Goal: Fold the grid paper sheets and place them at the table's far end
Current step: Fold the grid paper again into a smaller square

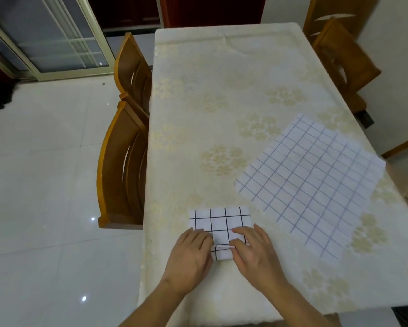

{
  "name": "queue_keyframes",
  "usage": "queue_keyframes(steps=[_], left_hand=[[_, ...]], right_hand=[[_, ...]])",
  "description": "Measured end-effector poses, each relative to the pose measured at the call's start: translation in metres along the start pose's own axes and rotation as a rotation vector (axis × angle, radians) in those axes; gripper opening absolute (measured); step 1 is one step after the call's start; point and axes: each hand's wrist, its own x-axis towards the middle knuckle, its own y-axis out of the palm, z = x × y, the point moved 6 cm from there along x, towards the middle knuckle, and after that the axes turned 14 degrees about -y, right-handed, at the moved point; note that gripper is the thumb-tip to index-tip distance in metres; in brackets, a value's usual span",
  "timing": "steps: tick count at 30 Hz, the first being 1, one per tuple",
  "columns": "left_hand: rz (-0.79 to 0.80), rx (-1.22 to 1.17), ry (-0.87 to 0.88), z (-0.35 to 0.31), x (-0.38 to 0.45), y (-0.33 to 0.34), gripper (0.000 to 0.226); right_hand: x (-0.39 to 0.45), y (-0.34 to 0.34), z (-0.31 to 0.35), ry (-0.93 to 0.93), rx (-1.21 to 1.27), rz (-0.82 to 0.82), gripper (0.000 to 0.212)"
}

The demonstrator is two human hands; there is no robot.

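A small folded grid paper sheet (220,220) with black lines lies near the table's front left. My left hand (191,256) rests on its left part with the fingers laid over the paper. My right hand (255,251) covers its right part, and the thumb and fingers pinch a raised fold edge near the sheet's lower middle. A larger unfolded grid paper sheet (313,182) with thinner blue-grey lines lies flat and skewed to the right, one corner reaching over the table's right edge.
The table (222,90) wears a cream cloth with pale floral patches and stretches away to its far end. Two wooden chairs (125,161) stand tucked along the left side, another chair (339,55) at the far right. White tiled floor lies left.
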Motion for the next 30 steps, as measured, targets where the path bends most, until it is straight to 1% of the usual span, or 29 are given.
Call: queue_keyframes(steps=[2, 6, 10, 12, 14, 16, 19, 20, 22, 24, 27, 30], left_hand=[[0.000, 0.035, -0.029, 0.006, 0.015, 0.004, 0.029], [0.022, 0.045, -0.072, 0.016, 0.043, 0.011, 0.031], [0.058, 0.025, -0.169, 0.032, 0.068, 0.026, 0.037], [0.068, 0.014, -0.210, 0.040, 0.076, 0.035, 0.034], [0.088, 0.008, -0.229, 0.044, 0.081, 0.040, 0.037], [0.099, 0.016, -0.253, 0.048, 0.083, 0.043, 0.046], [0.090, 0.019, -0.336, 0.049, 0.077, 0.041, 0.059], [0.084, 0.020, -0.332, 0.045, 0.072, 0.041, 0.060], [0.093, 0.018, -0.247, 0.029, 0.060, 0.048, 0.061], [0.113, 0.019, -0.167, 0.017, 0.048, 0.060, 0.061], [0.153, 0.044, -0.207, 0.022, 0.044, 0.075, 0.062], [0.187, 0.076, -0.205, 0.028, 0.044, 0.081, 0.064]], right_hand=[[0.015, 0.003, -0.009, 0.006, -0.024, -0.001, 0.017], [0.039, 0.015, -0.030, 0.040, -0.047, 0.025, 0.019], [0.054, 0.037, -0.052, 0.072, -0.050, 0.096, 0.010], [0.058, 0.049, -0.059, 0.078, -0.053, 0.109, 0.009], [0.062, 0.056, -0.064, 0.091, -0.062, 0.115, 0.015], [0.066, 0.059, -0.069, 0.112, -0.081, 0.109, 0.022], [0.061, 0.057, -0.070, 0.156, -0.084, 0.097, 0.032], [0.056, 0.056, -0.068, 0.164, -0.079, 0.085, 0.034], [0.047, 0.056, -0.058, 0.153, -0.065, 0.073, 0.040], [0.040, 0.063, -0.045, 0.116, -0.046, 0.146, 0.049], [0.036, 0.080, -0.041, 0.095, -0.082, 0.329, 0.064], [0.028, 0.089, -0.050, 0.143, -0.112, 0.423, 0.073]])
